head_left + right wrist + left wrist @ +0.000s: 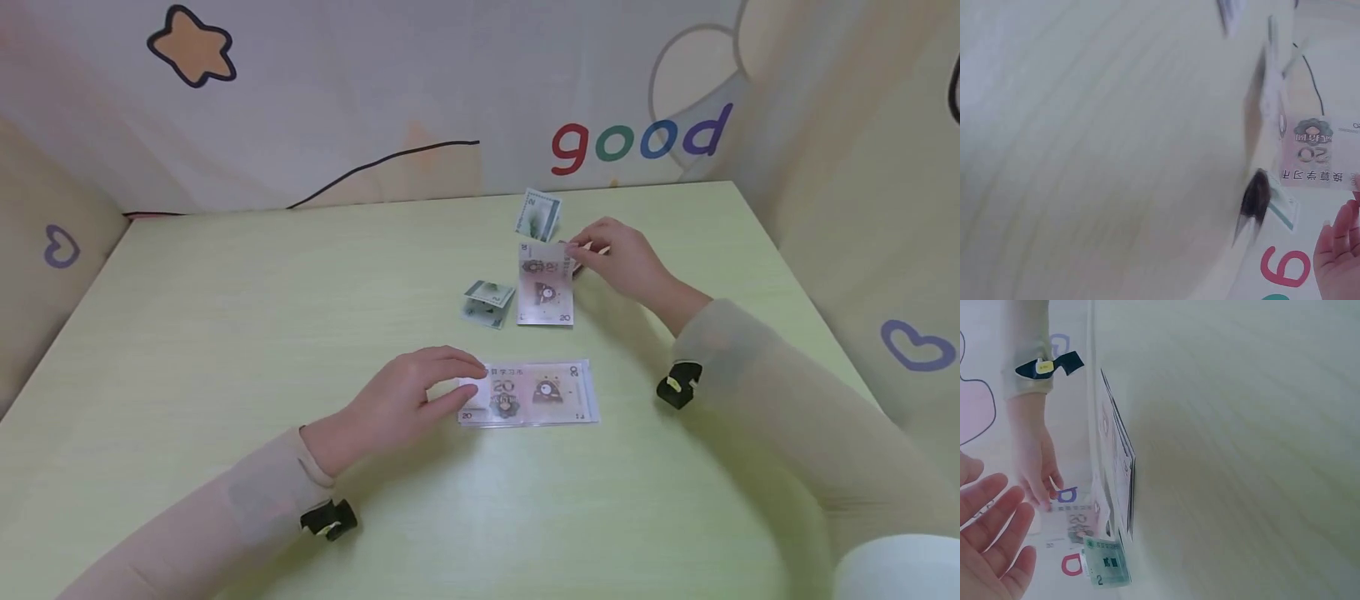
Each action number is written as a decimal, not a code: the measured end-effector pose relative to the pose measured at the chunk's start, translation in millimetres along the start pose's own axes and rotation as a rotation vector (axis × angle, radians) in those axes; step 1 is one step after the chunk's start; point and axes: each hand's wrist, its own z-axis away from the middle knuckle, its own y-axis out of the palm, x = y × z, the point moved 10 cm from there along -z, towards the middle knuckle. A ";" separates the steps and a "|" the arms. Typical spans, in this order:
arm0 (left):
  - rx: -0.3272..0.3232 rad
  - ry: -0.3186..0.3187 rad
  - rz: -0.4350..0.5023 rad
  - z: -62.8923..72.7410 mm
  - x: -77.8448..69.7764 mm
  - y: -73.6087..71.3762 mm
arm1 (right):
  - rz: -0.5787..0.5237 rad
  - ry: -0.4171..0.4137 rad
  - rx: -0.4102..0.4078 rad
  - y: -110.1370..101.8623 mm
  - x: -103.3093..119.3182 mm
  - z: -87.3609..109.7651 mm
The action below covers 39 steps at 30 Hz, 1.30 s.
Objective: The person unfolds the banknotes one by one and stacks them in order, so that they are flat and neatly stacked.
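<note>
My right hand (626, 260) pinches the upper right corner of a pinkish 20 play banknote (546, 293). The note has a fold across it and its upper part tilts up, as the right wrist view also shows. A stack of play banknotes (543, 396), a pink 20 on top, lies flat nearer to me. Over the left end of that stack is my left hand (408, 396), its fingers (997, 512) relaxed and spread with nothing between them. Whether a fingertip touches the stack I cannot tell.
Two folded green notes stand on the table (262, 333): one green note (538, 215) at the back, another green note (487, 304) left of the held note. A dark folded note (1257, 197) is partly hidden by my right hand. A white rounded object (900, 571) fills the near right corner.
</note>
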 end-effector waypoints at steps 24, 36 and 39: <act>-0.301 -0.264 0.448 -42.6 33.8 -24.2 | -0.249 -0.154 0.173 20.3 51.0 45.9; -0.240 -0.326 0.430 -54.3 33.6 -9.3 | -0.169 -0.190 0.189 40.6 70.4 56.0; -0.274 -0.364 0.437 -50.5 39.9 -10.6 | -0.013 -0.213 0.156 40.2 75.0 62.2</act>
